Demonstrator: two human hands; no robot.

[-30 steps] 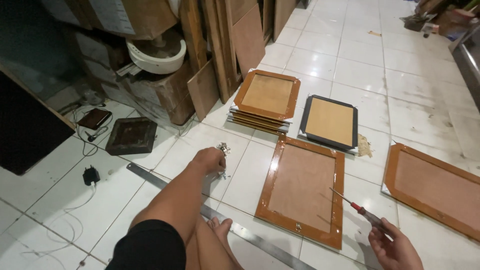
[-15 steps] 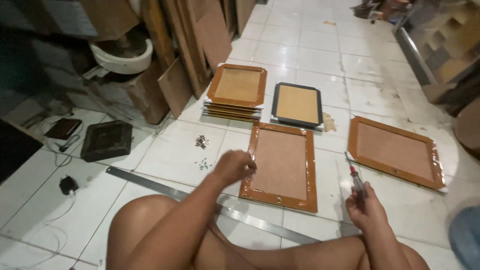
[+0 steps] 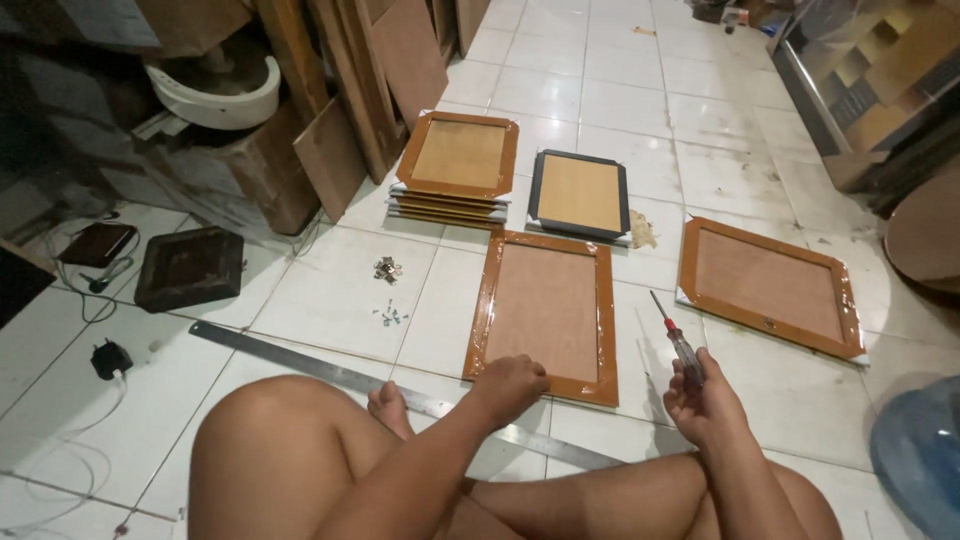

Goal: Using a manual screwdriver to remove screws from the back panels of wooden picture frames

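Observation:
I sit cross-legged on a white tiled floor. My left hand [image 3: 512, 385] rests with curled fingers on the near edge of a brown picture frame [image 3: 545, 310] lying face down in front of me. My right hand [image 3: 700, 400] holds a red-handled screwdriver [image 3: 678, 338], its tip pointing away from me, just right of that frame. A long metal ruler [image 3: 330, 370] lies across the floor under my legs. Two small heaps of metal fittings [image 3: 387, 290] sit left of the frame.
Another brown frame [image 3: 768, 285] lies to the right, a black frame [image 3: 580, 193] and a stack of brown frames [image 3: 455, 165] lie farther off. Wooden boards [image 3: 385, 70] lean at the back left. A dark box [image 3: 190, 265], cables and a blue bottle [image 3: 920, 455] surround me.
My left hand has moved from the metal fittings at the left onto the near edge of the frame. My right hand with the screwdriver has shifted slightly toward the frame.

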